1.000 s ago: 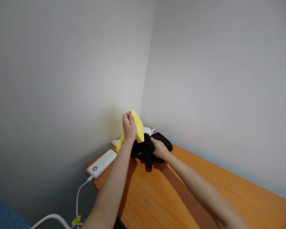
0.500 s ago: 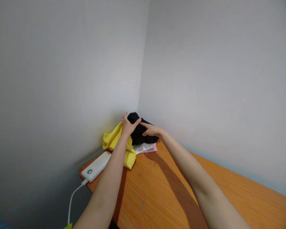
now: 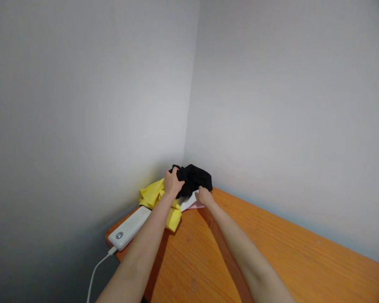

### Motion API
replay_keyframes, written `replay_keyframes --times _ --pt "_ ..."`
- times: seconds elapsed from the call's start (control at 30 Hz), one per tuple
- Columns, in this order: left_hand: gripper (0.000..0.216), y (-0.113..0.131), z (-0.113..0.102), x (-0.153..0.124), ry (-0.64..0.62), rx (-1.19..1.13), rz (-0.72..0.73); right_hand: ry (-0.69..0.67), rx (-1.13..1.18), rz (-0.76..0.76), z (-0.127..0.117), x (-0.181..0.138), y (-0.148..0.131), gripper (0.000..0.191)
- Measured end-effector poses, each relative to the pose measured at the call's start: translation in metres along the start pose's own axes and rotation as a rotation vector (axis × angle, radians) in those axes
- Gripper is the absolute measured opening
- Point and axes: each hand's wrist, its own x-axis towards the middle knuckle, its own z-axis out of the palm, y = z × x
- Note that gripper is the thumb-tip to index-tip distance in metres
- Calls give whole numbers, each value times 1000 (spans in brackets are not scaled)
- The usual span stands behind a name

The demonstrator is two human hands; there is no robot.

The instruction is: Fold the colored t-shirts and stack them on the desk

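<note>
In the far corner of the table lies a crumpled black cloth (image 3: 197, 176). My left hand (image 3: 173, 183) is closed on the left end of it, fingers bent into the folds. My right hand (image 3: 204, 196) is closed at the front of the pile, pinching the edge of a white and pink piece (image 3: 189, 202) that sticks out under the black cloth. Whether that piece is fabric or plastic I cannot tell. A rumpled yellow cloth (image 3: 152, 194) lies under and beside my left wrist, partly hidden by the forearm.
A white power bank (image 3: 129, 228) with a cable (image 3: 96, 269) plugged into its near end lies along the table's left edge. The orange wooden table (image 3: 189, 256) runs to the right, and two grey walls (image 3: 255, 105) meet behind the pile.
Both hands have moved down and the black cloth has sunk lower, its right side bunching up. My right hand has gone from open beside the black cloth to closed on the white and pink piece.
</note>
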Motion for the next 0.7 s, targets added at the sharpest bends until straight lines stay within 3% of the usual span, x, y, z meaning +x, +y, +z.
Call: replay_keyframes --times 0.1,0.2,0.27,0.33,0.4,0.5,0.6,0.7 --pt "52 25 -28 28 135 -65 81 150 137 -122 -31 24 -30 22" --pt "55 56 -62 58 378 -265 240 346 288 -200 -81 39 -53 23" --pt "56 70 -78 73 527 -433 362 545 537 -267 -118 36 -57 18" --pt "58 72 -79 78 553 -511 443 717 848 -362 -154 22 -48 20" --pt "59 61 -64 71 478 -489 469 775 1016 -414 -184 -2 -30 27" --pt "59 33 -20 35 187 -237 425 746 990 -349 -210 -58 15 30" --pt "59 4 22 -20 -99 5 388 550 663 -183 -208 -136 75 20" --pt "58 -14 45 -62 -181 87 378 231 243 -87 -180 -224 143 14"
